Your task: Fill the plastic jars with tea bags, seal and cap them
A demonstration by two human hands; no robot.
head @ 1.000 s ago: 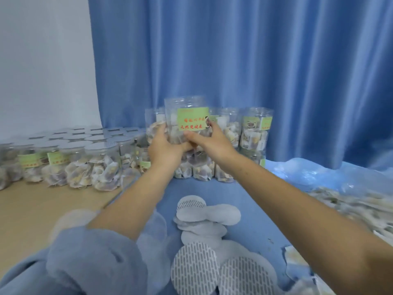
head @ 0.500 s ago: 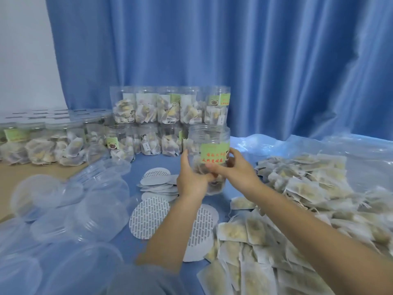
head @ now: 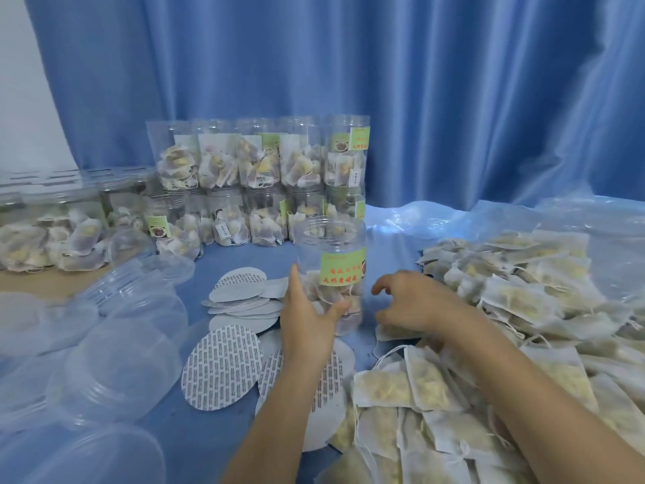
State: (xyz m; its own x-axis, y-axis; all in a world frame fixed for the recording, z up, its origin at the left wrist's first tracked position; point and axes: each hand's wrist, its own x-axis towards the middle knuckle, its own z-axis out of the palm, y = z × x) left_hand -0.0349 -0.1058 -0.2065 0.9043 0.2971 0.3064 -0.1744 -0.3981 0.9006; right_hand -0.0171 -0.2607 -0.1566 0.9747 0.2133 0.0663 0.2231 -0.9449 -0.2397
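Filling step, by the look of it: jar upright and uncapped, roughly half full, with no seal or cap on it yet.

Nearest, at 5 o'clock: heap of tea bags [head: 436, 396], flat white paper sachets with strings, spreading out toward 3 o'clock over clear plastic sheeting. At 7 to 9 o'clock: clear caps [head: 115, 365], loose and overlapping. Between them, at 6 o'clock: round seals [head: 223, 368], white with grey print, some partly under the left forearm.

Mid-scene, just above centre: left hand [head: 307, 326] holding the jar [head: 331, 270] low on its side, thumb across the front, fingers curled round the back. Right hand [head: 415, 305] just beside the jar at 3 o'clock, apart from it, fingers loosely curled and holding nothing, hovering over the near edge of the heap.

Jar itself: clear plastic, threaded neck, green label with red characters, bags settled in the lower half. Standing on blue cloth.

Next move, likely: pinch a bag or a few from the heap and drop them through the open mouth while steadying the jar; light, floppy bags with trailing strings, so liable to snag on the rim.

Farther, at 11 to 12 o'clock: stacked filled jars [head: 261, 162] before a blue curtain [head: 453, 99].
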